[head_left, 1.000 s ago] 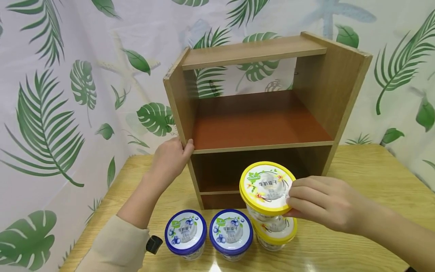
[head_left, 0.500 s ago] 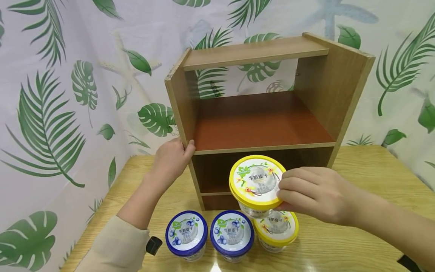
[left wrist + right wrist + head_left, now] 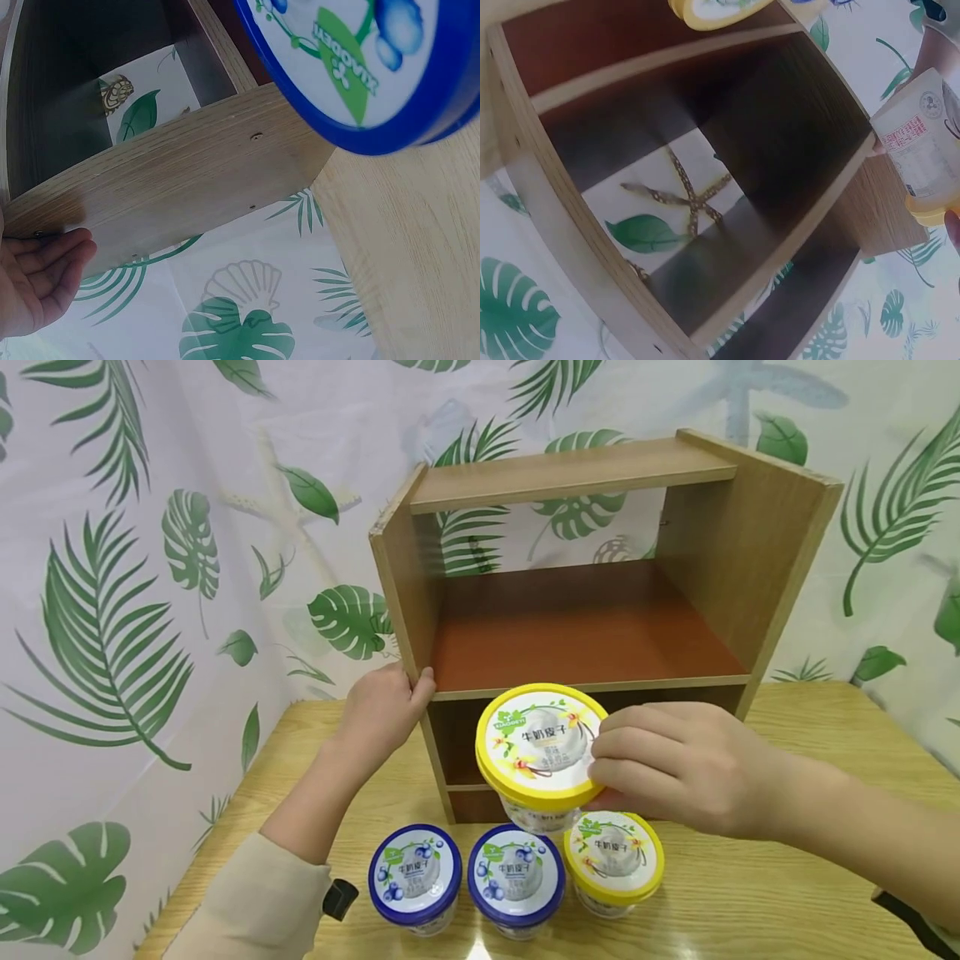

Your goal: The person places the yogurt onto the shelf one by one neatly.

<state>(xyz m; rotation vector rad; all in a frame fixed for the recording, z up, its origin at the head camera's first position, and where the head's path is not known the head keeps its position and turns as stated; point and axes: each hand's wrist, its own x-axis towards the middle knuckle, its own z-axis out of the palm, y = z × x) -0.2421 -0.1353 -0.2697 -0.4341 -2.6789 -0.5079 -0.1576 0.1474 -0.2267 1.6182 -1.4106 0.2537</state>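
Note:
In the head view, my right hand (image 3: 675, 768) holds a yellow-lidded tub (image 3: 540, 747) by its right side, lifted in front of the shelf. The right wrist view has the clear body of this tub (image 3: 922, 142) at its right edge. My left hand (image 3: 382, 714) grips the left side panel of a wooden shelf (image 3: 783, 552), thumb at the front edge, level with the middle board. Its fingers (image 3: 56, 255) lie along the panel's outer face in the left wrist view. On the table stand two blue-lidded tubs (image 3: 415, 870) and another yellow-lidded tub (image 3: 615, 856).
The shelf has an upper compartment with a red-brown board (image 3: 585, 627) and a lower one partly hidden behind the held tub. It stands on a wooden table (image 3: 810, 743). A white cloth with green leaf prints (image 3: 247, 552) hangs behind and at the left.
My right hand has carried the yellow-lidded tub left and upward, away from above the other yellow-lidded tub. My left hand keeps its grip on the shelf.

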